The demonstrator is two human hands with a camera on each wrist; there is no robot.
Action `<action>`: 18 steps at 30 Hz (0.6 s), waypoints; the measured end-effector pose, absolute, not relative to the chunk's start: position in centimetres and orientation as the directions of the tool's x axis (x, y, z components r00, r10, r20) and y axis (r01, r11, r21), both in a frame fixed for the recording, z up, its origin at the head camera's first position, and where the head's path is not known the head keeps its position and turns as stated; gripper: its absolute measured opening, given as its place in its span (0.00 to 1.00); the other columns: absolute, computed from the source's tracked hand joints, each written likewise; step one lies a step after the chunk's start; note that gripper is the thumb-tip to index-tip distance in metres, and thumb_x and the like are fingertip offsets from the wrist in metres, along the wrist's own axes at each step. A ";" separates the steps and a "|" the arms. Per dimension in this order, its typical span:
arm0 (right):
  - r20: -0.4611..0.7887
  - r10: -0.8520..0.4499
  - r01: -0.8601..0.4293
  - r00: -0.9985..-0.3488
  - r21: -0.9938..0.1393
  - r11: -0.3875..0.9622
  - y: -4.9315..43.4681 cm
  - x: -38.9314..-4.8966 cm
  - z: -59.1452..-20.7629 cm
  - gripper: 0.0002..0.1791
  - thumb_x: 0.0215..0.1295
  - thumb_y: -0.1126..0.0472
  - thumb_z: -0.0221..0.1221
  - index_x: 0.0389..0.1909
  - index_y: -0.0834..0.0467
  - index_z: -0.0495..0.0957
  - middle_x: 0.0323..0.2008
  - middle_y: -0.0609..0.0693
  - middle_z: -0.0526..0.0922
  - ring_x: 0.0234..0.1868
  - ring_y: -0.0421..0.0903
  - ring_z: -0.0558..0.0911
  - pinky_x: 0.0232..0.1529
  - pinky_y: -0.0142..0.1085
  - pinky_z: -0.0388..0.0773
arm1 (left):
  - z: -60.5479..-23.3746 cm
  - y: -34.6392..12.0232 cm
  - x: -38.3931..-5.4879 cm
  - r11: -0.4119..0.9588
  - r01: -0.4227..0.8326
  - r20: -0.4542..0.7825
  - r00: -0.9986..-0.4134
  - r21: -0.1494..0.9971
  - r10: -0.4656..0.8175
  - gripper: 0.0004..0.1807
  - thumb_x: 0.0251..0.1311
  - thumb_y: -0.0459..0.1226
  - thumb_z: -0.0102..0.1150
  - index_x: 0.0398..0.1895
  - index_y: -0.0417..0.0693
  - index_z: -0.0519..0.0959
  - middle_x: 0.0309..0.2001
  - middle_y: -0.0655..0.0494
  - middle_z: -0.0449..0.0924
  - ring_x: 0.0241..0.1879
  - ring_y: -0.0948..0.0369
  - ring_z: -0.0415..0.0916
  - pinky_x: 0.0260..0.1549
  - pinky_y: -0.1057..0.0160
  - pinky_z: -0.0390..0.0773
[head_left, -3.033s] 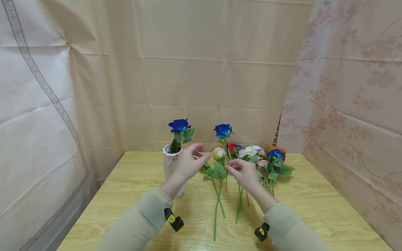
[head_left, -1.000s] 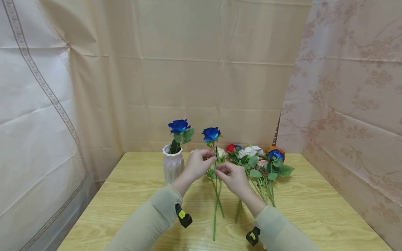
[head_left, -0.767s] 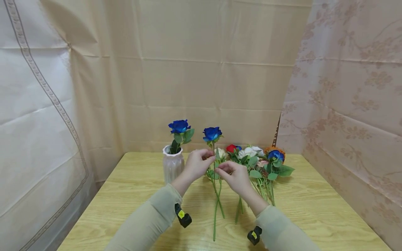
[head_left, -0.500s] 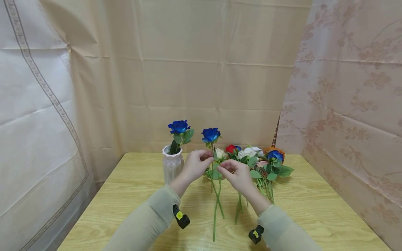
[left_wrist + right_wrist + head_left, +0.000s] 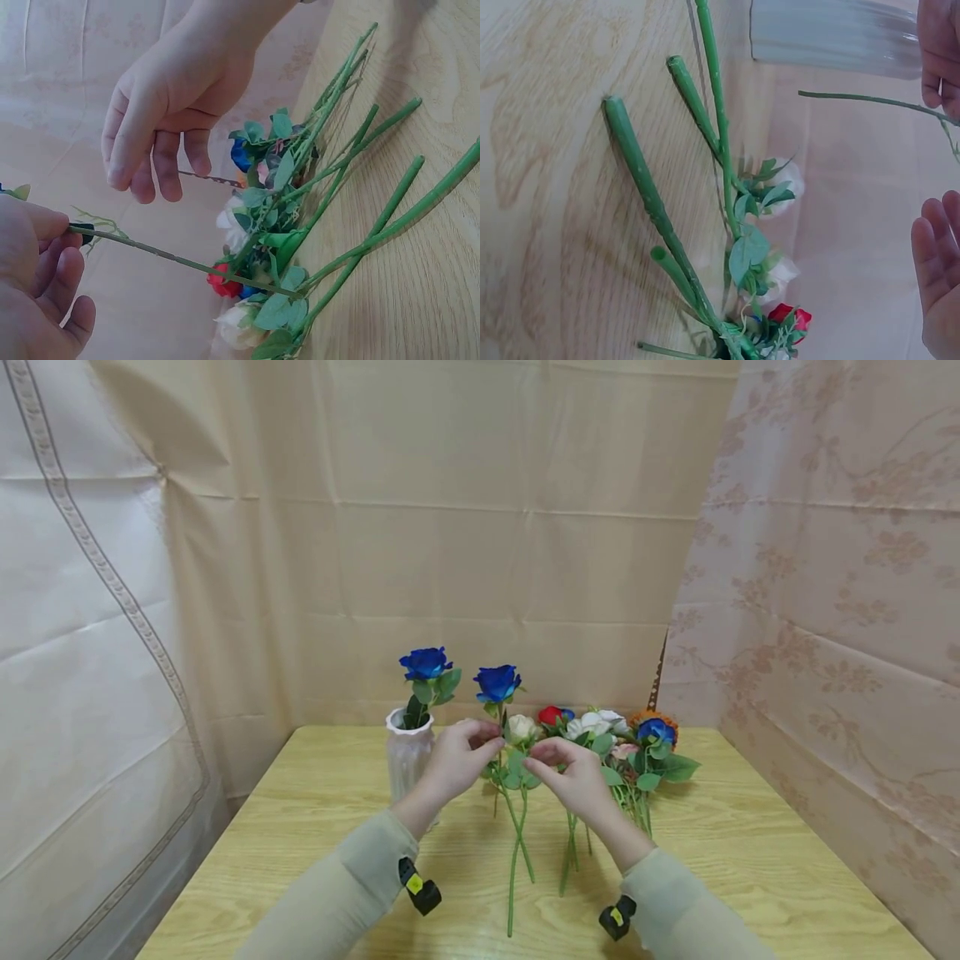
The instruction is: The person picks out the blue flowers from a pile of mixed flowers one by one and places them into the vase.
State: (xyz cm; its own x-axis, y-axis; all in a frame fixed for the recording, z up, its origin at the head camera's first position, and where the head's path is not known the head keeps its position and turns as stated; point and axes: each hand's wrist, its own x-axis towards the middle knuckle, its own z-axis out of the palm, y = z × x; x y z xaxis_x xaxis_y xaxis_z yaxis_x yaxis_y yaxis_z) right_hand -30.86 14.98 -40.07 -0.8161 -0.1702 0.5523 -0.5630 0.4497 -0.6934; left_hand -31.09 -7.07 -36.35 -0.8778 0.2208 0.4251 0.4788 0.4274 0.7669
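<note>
The space is closed in by cloth: a beige backdrop (image 5: pixel 480 543) is stretched behind, with a white drape (image 5: pixel 90 610) hung on the left and a flower-patterned drape (image 5: pixel 840 627) on the right. Below it is set the wood-grain counter (image 5: pixel 300 877), over which two beige sleeves (image 5: pixel 322 885) are extended. A heap of flowers (image 5: pixel 600 724) in white, red, orange, blue and pink is laid on the right, its stems pointed toward the near edge. On the left is placed a ribbed, pale vase (image 5: pixel 405 756), in which one blue rose (image 5: pixel 425 663) is stood. Between vase and heap, a second blue rose (image 5: pixel 497 683) is held upright; its stem is pinched between thumb and fingers of the left hand (image 5: pixel 457 762), and its lower end is suspended above the counter. The right hand (image 5: pixel 573 782) is held just beside, apart from that stem, with its fingers loosely bent. Nearer the front, two green stems (image 5: pixel 521 835) are crossed, a cream flower (image 5: pixel 521 728) being seen just beyond. At each cuff a small black camera (image 5: pixel 420 888) is worn.
</note>
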 end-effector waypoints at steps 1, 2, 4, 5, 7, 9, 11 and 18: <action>0.553 -0.169 -0.563 -0.816 -0.692 0.452 15.0 -30.9 -40.0 0.08 0.66 0.53 0.70 0.41 0.50 0.85 0.35 0.41 0.87 0.37 0.42 0.84 0.36 0.40 0.82 | -36.3 -7.2 -31.0 0.424 0.487 0.434 -0.873 0.764 0.222 0.11 0.70 0.41 0.63 0.49 0.47 0.85 0.43 0.58 0.84 0.41 0.61 0.79 0.40 0.61 0.82; 0.553 -0.170 -0.563 -0.816 -0.691 0.454 15.1 -30.9 -39.9 0.08 0.66 0.52 0.70 0.41 0.50 0.85 0.35 0.41 0.87 0.37 0.42 0.84 0.36 0.40 0.82 | -36.3 -7.2 -31.0 0.419 0.495 0.442 -0.869 0.761 0.222 0.11 0.70 0.41 0.64 0.49 0.47 0.85 0.43 0.59 0.84 0.40 0.61 0.79 0.40 0.62 0.82; 0.552 -0.174 -0.564 -0.816 -0.691 0.452 15.1 -30.9 -39.9 0.09 0.66 0.52 0.70 0.42 0.50 0.85 0.36 0.41 0.86 0.38 0.42 0.84 0.37 0.41 0.82 | -36.3 -7.4 -30.9 0.411 0.507 0.455 -0.862 0.757 0.225 0.10 0.70 0.41 0.63 0.48 0.47 0.85 0.42 0.59 0.84 0.39 0.61 0.79 0.38 0.62 0.82; 0.547 -0.175 -0.561 -0.818 -0.695 0.450 15.1 -30.9 -39.8 0.10 0.66 0.51 0.70 0.42 0.51 0.85 0.36 0.41 0.86 0.38 0.42 0.84 0.37 0.41 0.82 | -36.3 -7.6 -30.9 0.409 0.511 0.459 -0.859 0.756 0.226 0.10 0.70 0.41 0.63 0.48 0.47 0.85 0.42 0.59 0.85 0.38 0.61 0.79 0.37 0.62 0.82; 0.545 -0.183 -0.564 -0.818 -0.698 0.441 15.2 -30.8 -39.8 0.11 0.66 0.51 0.70 0.43 0.51 0.84 0.37 0.42 0.86 0.38 0.42 0.84 0.38 0.41 0.83 | -36.3 -7.8 -30.8 0.407 0.518 0.466 -0.855 0.752 0.228 0.11 0.70 0.41 0.63 0.48 0.46 0.85 0.41 0.60 0.85 0.37 0.61 0.80 0.36 0.62 0.82; 0.537 -0.199 -0.566 -0.820 -0.707 0.424 15.2 -30.8 -39.8 0.12 0.66 0.52 0.70 0.45 0.52 0.84 0.39 0.43 0.86 0.39 0.43 0.84 0.38 0.40 0.83 | -36.4 -8.0 -30.7 0.407 0.521 0.469 -0.853 0.750 0.227 0.11 0.70 0.41 0.63 0.49 0.45 0.85 0.40 0.61 0.85 0.36 0.61 0.79 0.35 0.62 0.82; 0.517 -0.219 -0.559 -0.828 -0.724 0.404 15.1 -30.8 -39.8 0.13 0.66 0.52 0.69 0.47 0.52 0.83 0.42 0.45 0.86 0.40 0.44 0.85 0.38 0.40 0.84 | -36.4 -8.3 -30.7 0.405 0.530 0.481 -0.848 0.745 0.224 0.11 0.70 0.40 0.64 0.49 0.45 0.85 0.40 0.61 0.85 0.36 0.61 0.79 0.35 0.62 0.82; 0.451 -0.275 -0.526 -0.849 -0.774 0.353 14.9 -30.4 -39.7 0.18 0.66 0.53 0.69 0.54 0.52 0.80 0.50 0.48 0.84 0.48 0.49 0.84 0.43 0.45 0.84 | -36.1 -9.0 -30.1 0.381 0.556 0.518 -0.830 0.739 0.207 0.09 0.69 0.40 0.64 0.48 0.48 0.86 0.39 0.61 0.86 0.34 0.62 0.78 0.31 0.62 0.81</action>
